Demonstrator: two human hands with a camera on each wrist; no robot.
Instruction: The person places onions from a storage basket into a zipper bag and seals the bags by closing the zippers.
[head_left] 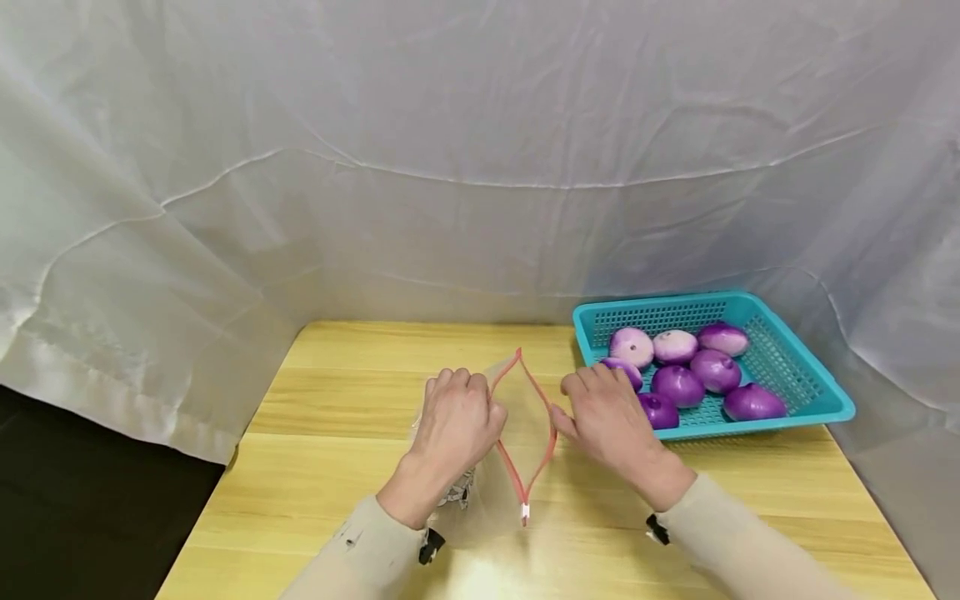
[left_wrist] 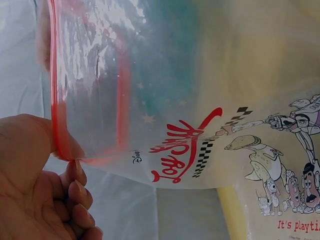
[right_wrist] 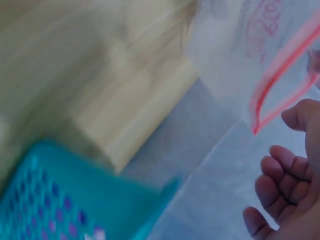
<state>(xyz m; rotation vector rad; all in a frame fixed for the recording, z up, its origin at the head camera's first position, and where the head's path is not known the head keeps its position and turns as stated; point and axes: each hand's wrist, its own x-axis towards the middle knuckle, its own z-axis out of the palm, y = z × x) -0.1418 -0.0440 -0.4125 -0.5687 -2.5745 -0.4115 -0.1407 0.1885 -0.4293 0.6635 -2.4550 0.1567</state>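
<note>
A clear zip bag [head_left: 487, 500] with a red zip edge stands with its mouth spread into a diamond. My left hand [head_left: 459, 421] pinches the red edge on the left, thumb inside the mouth, as the left wrist view shows. Red lettering and cartoon figures are printed on the bag's side [left_wrist: 185, 150]. At the bag's right edge is my right hand [head_left: 611, 417], its thumb tip close to the red rim. In the right wrist view the right hand's fingers [right_wrist: 285, 175] are loosely bent, apart from the thumb, with nothing between them. A white slider [head_left: 525, 510] sits at the near end.
A teal plastic basket [head_left: 817, 379] with several purple onions [head_left: 678, 386] stands at the right of the wooden table [head_left: 337, 417], just beyond my right hand. Grey-white cloth [head_left: 480, 233] hangs behind and at both sides.
</note>
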